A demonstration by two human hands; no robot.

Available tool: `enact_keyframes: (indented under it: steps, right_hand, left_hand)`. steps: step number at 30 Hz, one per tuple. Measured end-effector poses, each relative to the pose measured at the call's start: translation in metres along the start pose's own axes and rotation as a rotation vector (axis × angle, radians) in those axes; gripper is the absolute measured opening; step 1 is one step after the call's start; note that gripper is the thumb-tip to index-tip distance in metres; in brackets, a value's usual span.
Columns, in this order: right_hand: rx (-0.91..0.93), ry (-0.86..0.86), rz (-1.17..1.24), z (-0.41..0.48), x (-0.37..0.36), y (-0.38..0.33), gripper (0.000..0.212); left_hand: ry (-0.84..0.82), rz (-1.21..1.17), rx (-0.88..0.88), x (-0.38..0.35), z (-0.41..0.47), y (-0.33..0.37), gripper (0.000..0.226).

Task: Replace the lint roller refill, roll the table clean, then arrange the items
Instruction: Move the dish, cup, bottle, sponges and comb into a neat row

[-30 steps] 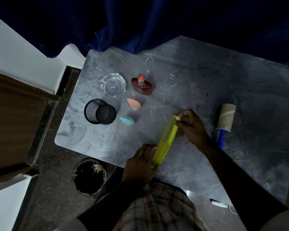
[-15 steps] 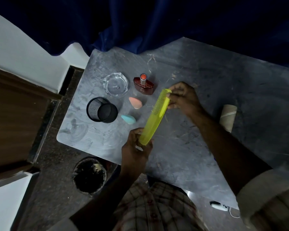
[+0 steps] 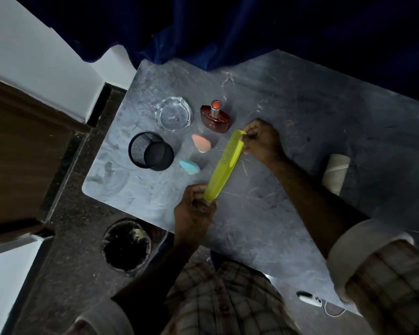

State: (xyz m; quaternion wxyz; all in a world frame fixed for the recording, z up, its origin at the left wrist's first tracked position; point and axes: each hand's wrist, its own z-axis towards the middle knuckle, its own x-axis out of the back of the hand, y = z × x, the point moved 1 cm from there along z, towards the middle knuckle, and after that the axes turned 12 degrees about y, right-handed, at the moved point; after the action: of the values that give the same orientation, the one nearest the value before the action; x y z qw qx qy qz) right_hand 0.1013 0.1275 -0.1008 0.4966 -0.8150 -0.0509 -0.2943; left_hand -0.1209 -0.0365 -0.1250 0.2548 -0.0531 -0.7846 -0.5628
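Comb (image 3: 225, 165) held at both ends: left hand (image 3: 195, 213) grips the handle, right hand (image 3: 261, 139) pinches the tip. Arranging step; next, set it on the bench (image 3: 288, 213) beside the sponges (image 3: 201, 143).

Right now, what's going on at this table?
A person holds a long yellow-green plastic comb by both ends, the left hand at the handle, the right hand pinching the toothed tip. It sits just right of a cluster: clear glass ashtray, dark red perfume bottle, black mesh cup, peach sponge, teal sponge. The lint roller with its bare cardboard core lies beyond the right arm.
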Motion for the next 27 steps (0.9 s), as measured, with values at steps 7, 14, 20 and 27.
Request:
enact_keyframes:
  steps: [7,14,20,27]
  right_hand:
    - [0.12,0.064,-0.192,-0.002,-0.005,-0.005,0.017]
    - [0.195,0.138,-0.286,-0.007,-0.006,-0.007,0.015]
    - [0.208,0.148,-0.295,-0.009,-0.007,-0.008,0.016]
    - [0.241,0.154,-0.288,-0.011,-0.006,-0.008,0.015]
  left_hand:
    - [-0.039,0.202,-0.088,0.007,0.01,0.004,0.037]
    - [-0.074,0.435,-0.143,0.009,0.016,0.015,0.041]
    - [-0.096,0.495,-0.161,0.007,0.017,0.018,0.046]
    - [-0.067,0.51,-0.207,0.007,0.017,0.018,0.051]
